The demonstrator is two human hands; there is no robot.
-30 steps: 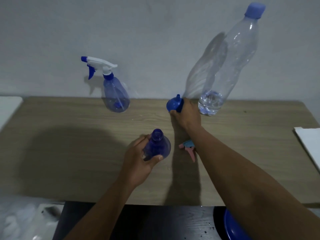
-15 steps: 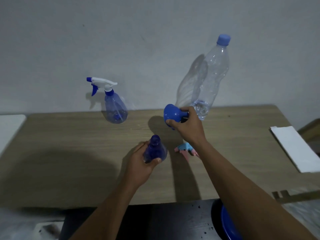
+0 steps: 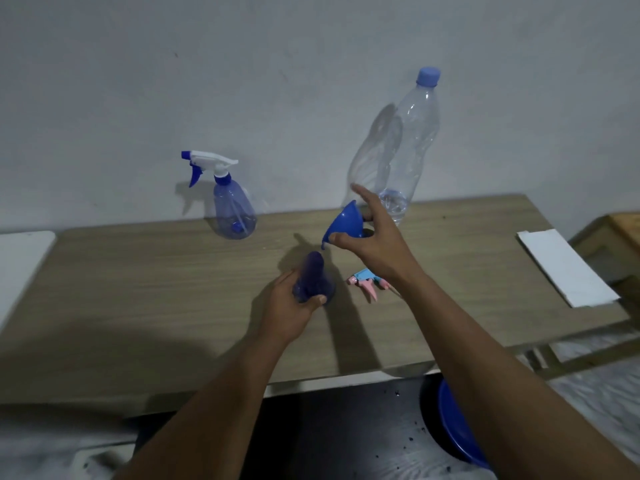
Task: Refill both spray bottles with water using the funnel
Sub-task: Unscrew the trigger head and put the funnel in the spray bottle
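My left hand (image 3: 292,308) grips a dark blue spray bottle (image 3: 313,278) with no head, upright on the wooden table (image 3: 138,289). My right hand (image 3: 375,242) holds a blue funnel (image 3: 346,223) in the air, its spout pointing down-left just above and right of the bottle's open neck. A pink and blue spray head (image 3: 367,284) lies on the table right of the bottle, under my right wrist. A second spray bottle (image 3: 233,209) with a white and blue trigger head stands at the back by the wall. A tall clear water bottle (image 3: 408,147) with a blue cap stands behind my right hand, a little water at its bottom.
A white sheet (image 3: 564,268) lies at the table's right end. A white surface (image 3: 17,265) borders the table on the left. Below the front edge are a dark surface (image 3: 346,434) and a blue round basin (image 3: 457,427).
My right hand lifted the funnel from the table beside the water bottle, turned its spout downward and brought it toward the bottle in my left hand. The camera view shifted.
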